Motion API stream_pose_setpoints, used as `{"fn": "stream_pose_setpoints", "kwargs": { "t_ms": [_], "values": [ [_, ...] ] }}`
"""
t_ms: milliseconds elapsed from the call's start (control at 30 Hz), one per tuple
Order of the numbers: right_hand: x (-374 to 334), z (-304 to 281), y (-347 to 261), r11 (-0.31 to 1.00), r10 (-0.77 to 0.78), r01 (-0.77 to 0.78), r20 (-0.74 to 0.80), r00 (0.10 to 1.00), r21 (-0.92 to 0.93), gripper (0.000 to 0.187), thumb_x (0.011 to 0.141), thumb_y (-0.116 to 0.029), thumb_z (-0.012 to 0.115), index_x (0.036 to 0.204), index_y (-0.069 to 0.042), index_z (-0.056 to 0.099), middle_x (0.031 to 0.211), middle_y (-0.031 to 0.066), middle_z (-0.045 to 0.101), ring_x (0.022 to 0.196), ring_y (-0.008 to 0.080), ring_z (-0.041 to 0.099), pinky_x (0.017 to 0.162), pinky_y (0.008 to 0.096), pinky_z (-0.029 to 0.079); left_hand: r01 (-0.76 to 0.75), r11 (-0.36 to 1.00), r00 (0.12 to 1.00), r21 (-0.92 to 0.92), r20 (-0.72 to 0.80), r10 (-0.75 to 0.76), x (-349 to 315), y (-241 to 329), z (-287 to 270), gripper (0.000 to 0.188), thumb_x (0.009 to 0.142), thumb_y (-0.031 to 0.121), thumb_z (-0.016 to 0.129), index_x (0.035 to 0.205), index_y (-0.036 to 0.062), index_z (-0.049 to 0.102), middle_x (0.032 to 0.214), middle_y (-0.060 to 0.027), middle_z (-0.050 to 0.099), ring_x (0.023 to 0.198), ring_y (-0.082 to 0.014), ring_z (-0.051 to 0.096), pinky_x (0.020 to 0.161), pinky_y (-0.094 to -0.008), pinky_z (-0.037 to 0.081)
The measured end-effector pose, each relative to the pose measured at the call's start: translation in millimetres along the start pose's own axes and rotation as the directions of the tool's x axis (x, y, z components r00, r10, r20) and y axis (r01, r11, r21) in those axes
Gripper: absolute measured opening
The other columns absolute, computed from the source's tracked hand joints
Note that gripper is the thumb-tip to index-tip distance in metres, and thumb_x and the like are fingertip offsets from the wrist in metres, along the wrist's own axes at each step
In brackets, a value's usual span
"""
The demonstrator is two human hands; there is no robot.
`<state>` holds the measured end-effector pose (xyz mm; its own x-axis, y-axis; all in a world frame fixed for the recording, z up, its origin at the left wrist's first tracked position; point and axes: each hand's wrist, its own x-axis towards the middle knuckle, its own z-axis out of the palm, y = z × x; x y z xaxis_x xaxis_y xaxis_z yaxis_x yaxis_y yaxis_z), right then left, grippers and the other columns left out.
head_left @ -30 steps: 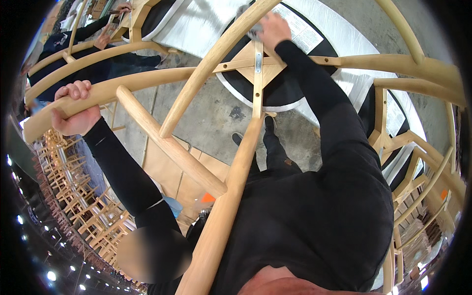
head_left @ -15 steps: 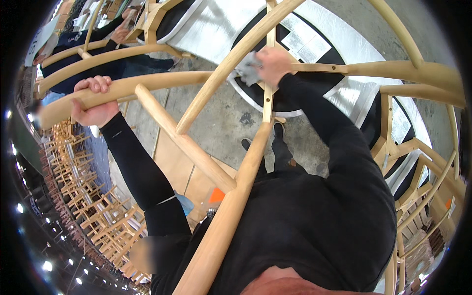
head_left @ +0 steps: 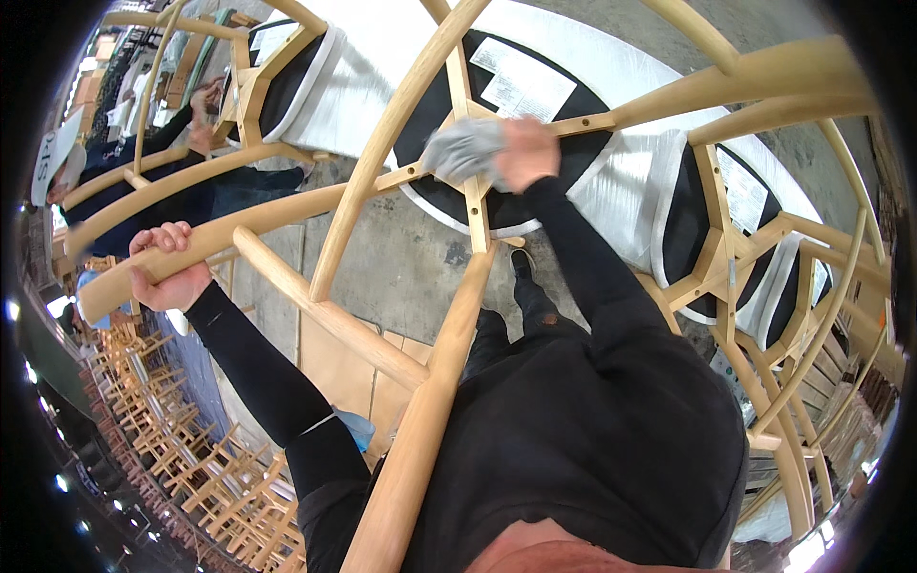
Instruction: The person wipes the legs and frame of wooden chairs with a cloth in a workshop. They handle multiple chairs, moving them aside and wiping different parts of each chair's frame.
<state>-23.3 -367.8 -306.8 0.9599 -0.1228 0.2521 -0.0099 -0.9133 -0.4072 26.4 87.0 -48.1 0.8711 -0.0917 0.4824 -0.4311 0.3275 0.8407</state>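
Observation:
An upturned wooden stool stands before me, its pale round legs rising toward my body and its black seat underside [head_left: 417,124] facing up. Around the end of one leg [head_left: 296,204] my left hand [head_left: 172,267] is wrapped, thumb below and fingers above. My right hand [head_left: 530,155] is closed on a crumpled grey cloth [head_left: 462,153], which lies over the middle of the wooden cross brace [head_left: 581,125] and hides it there. White printed labels [head_left: 531,88] are stuck on the underside beyond the cloth. A stretcher rail [head_left: 330,329] joins two legs close to my chest.
More upturned stools stand to the right, one with a wooden brace [head_left: 709,263]. At upper left a co-worker in a cap [head_left: 57,158] reaches toward another stool [head_left: 250,95]. Many wooden frames [head_left: 181,420] fill the lower left. Brown cardboard [head_left: 334,368] lies on the concrete floor.
My view has shifted, so the stool sits further left and higher. My right hand and the cloth have slid across the brace's middle; more of the cloth shows. The left hand keeps its hold.

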Motion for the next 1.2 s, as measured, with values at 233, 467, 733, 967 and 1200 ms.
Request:
{"fn": "stream_pose_setpoints", "kwargs": {
  "t_ms": [233, 467, 733, 967, 1200],
  "values": [
    [-54.8, -19.2, 90.5, 0.860, 0.506, -0.500, -0.284, 0.814, 0.098, 0.043, 0.072, -0.020, 0.069, 0.115, -0.019, 0.063, 0.092, 0.0102, 0.062, 0.080, 0.0321, 0.062, 0.068, 0.0444, 0.052, -0.001, 0.999, 1.000, -0.034, -0.009, 0.000, 13.8, -6.3, 1.2, 0.049, 0.087, 0.048, 0.053, 0.103, 0.0033, 0.063, 0.073, -0.0081, 0.055, 0.067, -0.0208, 0.051, 0.074, -0.0392, 0.044],
    [-27.6, -14.1, -11.0, 0.938, 0.167, -0.195, 0.120, 0.979, 0.287, 0.043, 0.070, -0.013, 0.065, 0.112, -0.022, 0.068, 0.102, 0.0114, 0.059, 0.096, 0.0320, 0.062, 0.080, 0.0412, 0.052, 0.028, 1.000, 1.000, -0.007, 0.002, -0.028, 8.5, -1.7, 0.2, 0.050, 0.087, 0.050, 0.053, 0.102, 0.0039, 0.064, 0.073, -0.0075, 0.056, 0.066, -0.0200, 0.051, 0.074, -0.0393, 0.044],
    [49.4, -60.8, 64.6, 0.956, 0.242, -0.143, 0.412, 0.878, -0.258, 0.031, 0.088, -0.025, 0.051, 0.104, -0.011, 0.073, 0.106, 0.0142, 0.071, 0.100, 0.0281, 0.068, 0.088, 0.0436, 0.048, 0.016, 1.000, 1.000, -0.020, -0.025, -0.016, 11.0, -4.5, 13.6, 0.046, 0.088, 0.047, 0.053, 0.099, 0.0040, 0.064, 0.070, -0.0083, 0.055, 0.065, -0.0212, 0.053, 0.072, -0.0396, 0.045],
    [72.2, -11.1, 27.1, 0.969, 0.167, -0.222, 0.377, 0.911, 0.106, 0.034, 0.086, -0.027, 0.056, 0.112, -0.009, 0.069, 0.108, 0.0169, 0.070, 0.103, 0.0352, 0.067, 0.085, 0.0500, 0.052, -0.003, 0.999, 0.999, -0.037, -0.046, 0.001, 11.8, -3.6, 15.7, 0.044, 0.089, 0.046, 0.054, 0.099, 0.0044, 0.063, 0.071, -0.0091, 0.056, 0.065, -0.0208, 0.054, 0.071, -0.0380, 0.046],
    [66.2, -63.2, 83.5, 0.846, 0.299, -0.027, 0.432, 0.851, -0.532, 0.066, 0.089, -0.058, 0.050, 0.132, -0.009, 0.059, 0.144, 0.0236, 0.044, 0.136, 0.0423, 0.036, 0.113, 0.0550, 0.024, 0.004, 1.000, 1.000, -0.016, -0.004, -0.004, 6.0, -3.1, 12.2, 0.045, 0.089, 0.045, 0.054, 0.103, 0.0037, 0.065, 0.075, -0.0078, 0.057, 0.069, -0.0203, 0.052, 0.076, -0.0384, 0.043]
  ]
}}
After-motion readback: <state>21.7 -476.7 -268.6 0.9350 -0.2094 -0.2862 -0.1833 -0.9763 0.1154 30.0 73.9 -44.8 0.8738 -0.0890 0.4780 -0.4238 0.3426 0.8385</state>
